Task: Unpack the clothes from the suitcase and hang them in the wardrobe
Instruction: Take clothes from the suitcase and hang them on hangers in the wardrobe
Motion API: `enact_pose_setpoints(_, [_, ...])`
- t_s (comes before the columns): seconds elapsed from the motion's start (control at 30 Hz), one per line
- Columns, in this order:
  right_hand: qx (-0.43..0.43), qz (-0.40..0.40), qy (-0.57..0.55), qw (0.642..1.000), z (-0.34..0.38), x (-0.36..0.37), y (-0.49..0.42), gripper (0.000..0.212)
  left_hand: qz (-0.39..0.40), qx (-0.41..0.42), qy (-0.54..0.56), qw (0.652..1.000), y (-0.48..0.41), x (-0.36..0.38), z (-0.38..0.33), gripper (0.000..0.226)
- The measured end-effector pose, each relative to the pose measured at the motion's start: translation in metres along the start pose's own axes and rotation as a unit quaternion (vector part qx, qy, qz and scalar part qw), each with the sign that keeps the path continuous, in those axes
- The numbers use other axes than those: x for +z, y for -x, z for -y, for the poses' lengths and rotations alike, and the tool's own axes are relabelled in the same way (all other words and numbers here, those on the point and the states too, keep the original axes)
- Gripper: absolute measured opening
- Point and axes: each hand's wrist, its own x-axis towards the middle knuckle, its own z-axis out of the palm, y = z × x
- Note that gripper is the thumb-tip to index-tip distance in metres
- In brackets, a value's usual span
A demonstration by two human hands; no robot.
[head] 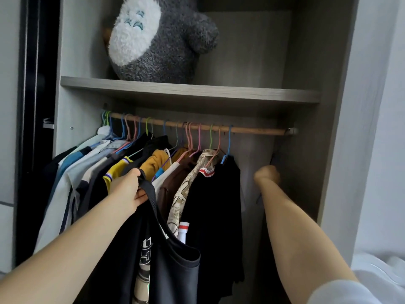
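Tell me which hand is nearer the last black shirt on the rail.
Right. The right hand is just beside the black shirt, to its right; the left hand is well to its left, gripping a black top.

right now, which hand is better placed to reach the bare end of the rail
Right. The right hand is up beneath the bare right end of the rail; the left hand grips the black top in front of the hung clothes.

Grey plush toy (162, 40) with fluffy white belly, up top, rumpled white bedding (381, 273) lower right
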Motion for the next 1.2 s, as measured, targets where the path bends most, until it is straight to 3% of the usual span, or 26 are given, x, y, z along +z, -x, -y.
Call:
enact_pose_setpoints(0.13, [-0.056,-0.051,-0.096,0.993,0.028,-0.006,0.016,0.034,-0.024,0.001,-0.016,1.0,-0.007,-0.008,0.0,0.024])
enact_pose_setpoints(0.37, [-0.07,-0.015,-0.264,0.962,-0.006,0.036,0.076,0.02,-0.074,0.015,-0.051,0.996,-0.002,-0.036,-0.002,0.013])
enact_pose_setpoints(0.43, [-0.044,0.028,-0.283,0.958,-0.019,0.05,0.093,0.023,-0.072,0.017,-0.049,0.996,0.007,-0.043,-0.003,0.023])
enact_pose_setpoints(0.5, [0.021,0.031,-0.327,0.944,-0.019,0.055,0.101,0.034,-0.07,0.025,-0.059,0.996,0.015,-0.053,-0.006,0.014])
enact_pose_setpoints(0.53, [0.05,0.025,-0.352,0.934,-0.017,0.053,0.105,0.038,-0.072,0.022,-0.064,0.995,0.019,-0.059,-0.008,0.021])
enact_pose_setpoints(0.6, [0.075,0.011,-0.39,0.918,-0.013,0.049,0.11,0.036,-0.061,0.015,-0.073,0.995,0.022,-0.072,-0.008,0.055])
enact_pose_setpoints(0.63, [0.075,0.012,-0.399,0.914,-0.013,0.048,0.117,0.033,-0.063,0.017,-0.075,0.995,0.022,-0.081,-0.007,0.058])
enact_pose_setpoints(0.73, [0.026,0.035,-0.403,0.914,-0.015,0.048,0.144,0.042,-0.068,0.017,-0.085,0.994,0.028,-0.095,-0.005,0.039])
enact_pose_setpoints(0.93, [-0.049,0.103,-0.304,0.946,-0.023,0.046,0.169,0.041,-0.089,0.011,-0.106,0.99,0.036,-0.118,0.002,0.01])
enact_pose_setpoints(1.07, [-0.08,0.079,-0.327,0.938,-0.025,0.042,0.19,0.051,-0.096,0.001,-0.117,0.988,0.042,-0.135,0.004,0.012])
enact_pose_setpoints(1.2, [-0.092,0.098,-0.365,0.921,-0.014,0.036,0.213,0.059,-0.111,-0.002,-0.129,0.985,0.046,-0.155,0.004,0.029])
